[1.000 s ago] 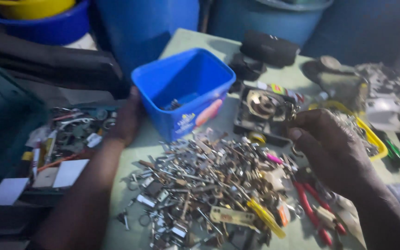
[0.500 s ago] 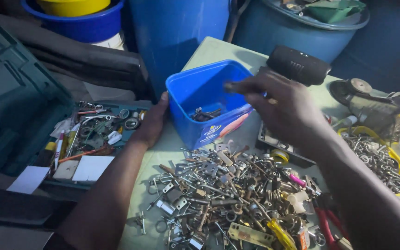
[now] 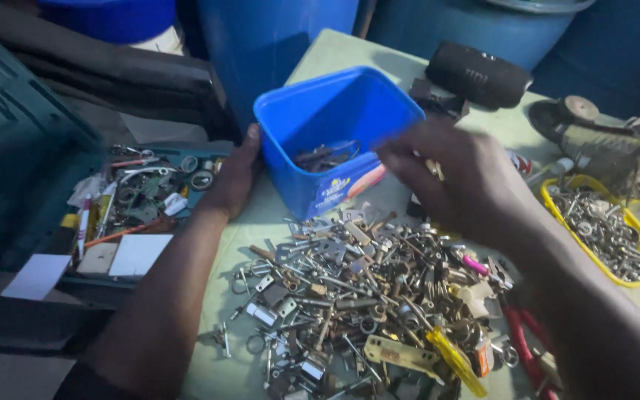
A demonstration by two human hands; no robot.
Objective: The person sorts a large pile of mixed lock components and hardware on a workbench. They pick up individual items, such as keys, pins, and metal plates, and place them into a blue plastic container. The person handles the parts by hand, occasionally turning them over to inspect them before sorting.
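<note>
Tub: we see a blue plastic tub [image 3: 335, 133] tilted on a pale green table [image 3: 320, 55], its open mouth facing us, a few dark metal pieces lying inside.
Left hand: our left hand [image 3: 235, 178] is pressed flat against the tub's left wall, fingers together, steadying it.
Right hand: our right hand [image 3: 468, 181] hovers just right of the tub's front corner, fingertips pinched around a small pale metal piece [image 3: 432, 170]; we cannot tell what kind.
Key relation: the tub lies between our hands; its mouth is up and to the left of the right hand, which is nearer the opening, while the left touches the wall.
Pile: in front of the tub, a heap of keys and small metal parts [image 3: 350, 296].
Right of tub: a yellow tray of screws [image 3: 609, 230], well apart.
Behind tub: a black cylinder-shaped speaker [image 3: 479, 74].
Left of tub: an open toolbox with clutter [image 3: 135, 196].
</note>
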